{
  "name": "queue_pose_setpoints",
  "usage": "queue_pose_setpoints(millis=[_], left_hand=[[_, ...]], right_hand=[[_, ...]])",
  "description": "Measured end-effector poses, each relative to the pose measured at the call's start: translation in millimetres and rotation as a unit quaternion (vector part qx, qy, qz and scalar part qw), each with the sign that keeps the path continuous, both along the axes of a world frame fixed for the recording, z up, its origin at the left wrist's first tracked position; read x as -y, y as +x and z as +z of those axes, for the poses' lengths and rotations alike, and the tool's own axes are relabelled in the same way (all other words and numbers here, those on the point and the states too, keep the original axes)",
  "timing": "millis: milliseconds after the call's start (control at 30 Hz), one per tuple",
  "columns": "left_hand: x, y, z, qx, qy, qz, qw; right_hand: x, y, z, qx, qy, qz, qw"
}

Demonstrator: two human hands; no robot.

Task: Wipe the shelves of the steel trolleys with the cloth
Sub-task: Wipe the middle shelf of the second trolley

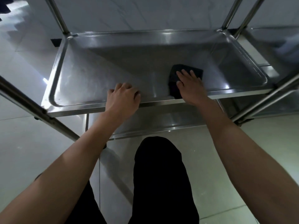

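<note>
A steel trolley shelf with a raised rim fills the middle of the view. A dark folded cloth lies on its right half, near the front rim. My right hand lies flat on the cloth with straight, spread fingers, pressing it to the shelf. My left hand rests on the front rim left of the cloth, its fingers curled over the edge of the rim. A lower shelf shows beneath the front rim.
Steel uprights rise at the corners, and a slanting bar crosses at the left. A second trolley stands close on the right. Pale tiled floor surrounds it all; my dark trouser legs are below.
</note>
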State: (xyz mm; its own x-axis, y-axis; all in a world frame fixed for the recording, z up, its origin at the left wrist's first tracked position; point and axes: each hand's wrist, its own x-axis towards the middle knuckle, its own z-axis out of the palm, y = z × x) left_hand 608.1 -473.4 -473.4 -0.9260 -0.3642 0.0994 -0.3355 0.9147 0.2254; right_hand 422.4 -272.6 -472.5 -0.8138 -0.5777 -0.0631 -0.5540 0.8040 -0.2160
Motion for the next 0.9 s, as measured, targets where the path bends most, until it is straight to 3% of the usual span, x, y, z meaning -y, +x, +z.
queue_pose_setpoints(millis=[233, 433, 900], left_hand=[[12.1, 11.9, -4.4, -0.038, 0.005, -0.017, 0.999], [46.4, 44.4, -2.3, -0.031, -0.001, 0.048, 0.998], [105.9, 122.3, 7.5, -0.016, -0.047, 0.187, 0.981]], right_hand=[[17.1, 5.7, 0.9, 0.008, -0.007, 0.011, 1.0], [79.4, 32.7, -0.1, 0.049, -0.036, 0.057, 0.997], [227.0, 108.8, 3.2, 0.055, -0.027, 0.21, 0.976]])
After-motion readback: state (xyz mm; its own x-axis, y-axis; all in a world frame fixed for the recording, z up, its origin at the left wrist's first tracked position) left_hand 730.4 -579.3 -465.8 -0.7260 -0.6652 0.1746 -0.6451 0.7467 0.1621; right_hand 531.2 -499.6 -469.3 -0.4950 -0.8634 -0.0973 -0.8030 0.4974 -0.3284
